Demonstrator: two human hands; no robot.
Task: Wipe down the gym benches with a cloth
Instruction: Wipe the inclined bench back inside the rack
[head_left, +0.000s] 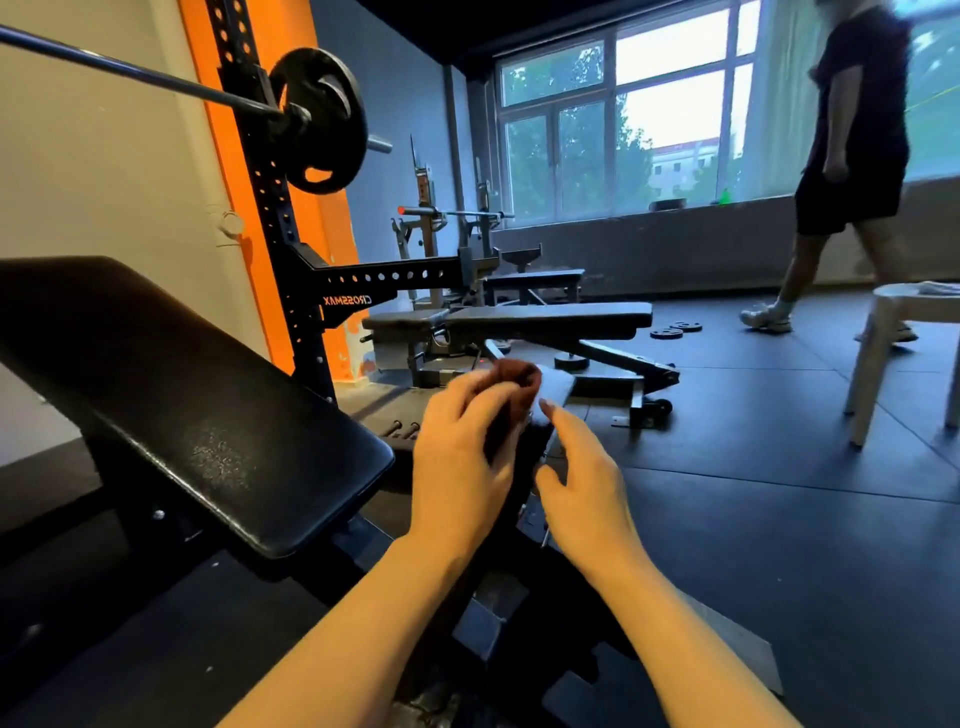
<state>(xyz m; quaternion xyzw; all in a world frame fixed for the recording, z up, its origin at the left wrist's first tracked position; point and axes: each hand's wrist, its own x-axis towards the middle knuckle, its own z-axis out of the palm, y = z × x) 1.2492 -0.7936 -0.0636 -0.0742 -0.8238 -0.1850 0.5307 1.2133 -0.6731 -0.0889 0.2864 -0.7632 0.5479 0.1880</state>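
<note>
Currently my left hand (462, 462) grips the bunched brown-and-white cloth (524, 389); my right hand (582, 478) is spread. Risk: loose grip, cloth drops.

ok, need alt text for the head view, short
Two bare hands bunch a brown-and-white cloth in front of the wearer: the left hand grips it, the right hand reaches in with fingers loose. An inclined black bench pad sits to the left below a racked barbell; a flat bench lies beyond, and another person walks past the window.
</note>
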